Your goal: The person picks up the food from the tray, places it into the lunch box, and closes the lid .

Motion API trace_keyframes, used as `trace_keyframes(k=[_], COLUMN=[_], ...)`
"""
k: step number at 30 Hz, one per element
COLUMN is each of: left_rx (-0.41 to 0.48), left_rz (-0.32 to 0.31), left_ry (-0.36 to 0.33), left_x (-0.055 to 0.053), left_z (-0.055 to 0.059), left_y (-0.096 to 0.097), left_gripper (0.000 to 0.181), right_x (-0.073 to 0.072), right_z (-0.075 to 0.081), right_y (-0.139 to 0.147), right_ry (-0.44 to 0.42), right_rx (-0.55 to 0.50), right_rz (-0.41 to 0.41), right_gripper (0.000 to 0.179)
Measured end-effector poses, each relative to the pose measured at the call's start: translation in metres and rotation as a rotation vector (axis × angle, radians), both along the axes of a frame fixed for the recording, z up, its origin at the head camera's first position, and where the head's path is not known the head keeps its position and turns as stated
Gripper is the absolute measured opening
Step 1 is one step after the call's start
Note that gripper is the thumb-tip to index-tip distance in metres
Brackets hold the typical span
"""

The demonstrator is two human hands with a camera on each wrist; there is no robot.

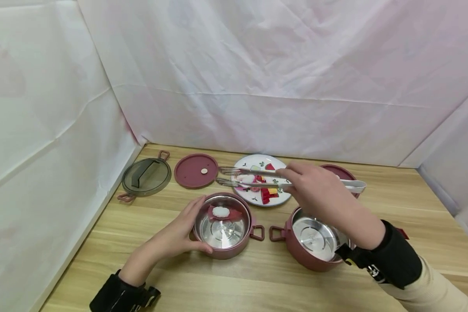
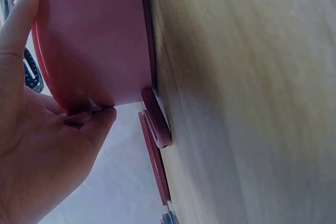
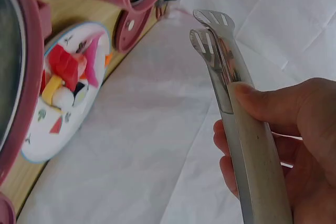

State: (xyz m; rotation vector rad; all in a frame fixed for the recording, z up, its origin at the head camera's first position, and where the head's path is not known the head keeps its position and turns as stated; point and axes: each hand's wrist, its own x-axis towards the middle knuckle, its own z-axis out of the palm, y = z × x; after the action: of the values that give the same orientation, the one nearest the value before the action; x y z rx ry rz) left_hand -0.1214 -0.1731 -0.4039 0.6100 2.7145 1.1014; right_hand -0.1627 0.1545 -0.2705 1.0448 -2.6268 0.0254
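My left hand [image 1: 173, 234] grips the side of a small dark-red pot [image 1: 231, 252], thumb on the near side and fingers round the far side. Inside its steel bowl lie a white oval play-food piece [image 1: 220, 212] and a reddish flat piece [image 1: 236, 215]. In my right hand [image 1: 316, 188] is a pair of metal tongs [image 3: 257, 156], pinched between thumb and fingers. The slotted tips stand slightly apart with nothing between them, and in the head view they overlap the white plate [image 1: 253, 199]. Several colourful play-food pieces [image 1: 268, 194] lie on that plate.
A bigger dark-red pot [image 1: 306, 259] stands under my right forearm, its visible steel inside bare. At the back left lie a glass lid [image 1: 156, 180] with two handles and a dark-red disc [image 1: 189, 171]. Another dark-red disc [image 1: 341, 171] is partly behind my right hand. White cloth [image 1: 257, 65] walls the table.
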Motion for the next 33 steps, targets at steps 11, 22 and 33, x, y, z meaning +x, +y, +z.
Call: trace_keyframes(k=[11, 22, 33], left_rx=[0.004, 0.000, 0.003], left_rz=[0.006, 0.000, 0.003], left_ry=[-0.017, -0.003, -0.011], left_x=[0.002, 0.000, 0.001], left_z=[-0.002, -0.001, 0.001], left_y=[-0.001, 0.000, -0.001], left_gripper=[0.127, 0.128, 0.127], right_x=[-0.024, -0.033, -0.037], right_z=[-0.010, -0.021, -0.037], right_y=[0.013, 0.017, 0.011], right_ry=[-0.039, -0.120, -0.163], right_rx=[-0.002, 0.039, 0.073], right_rz=[-0.070, -0.158, -0.211], right_gripper=[0.036, 0.040, 0.039])
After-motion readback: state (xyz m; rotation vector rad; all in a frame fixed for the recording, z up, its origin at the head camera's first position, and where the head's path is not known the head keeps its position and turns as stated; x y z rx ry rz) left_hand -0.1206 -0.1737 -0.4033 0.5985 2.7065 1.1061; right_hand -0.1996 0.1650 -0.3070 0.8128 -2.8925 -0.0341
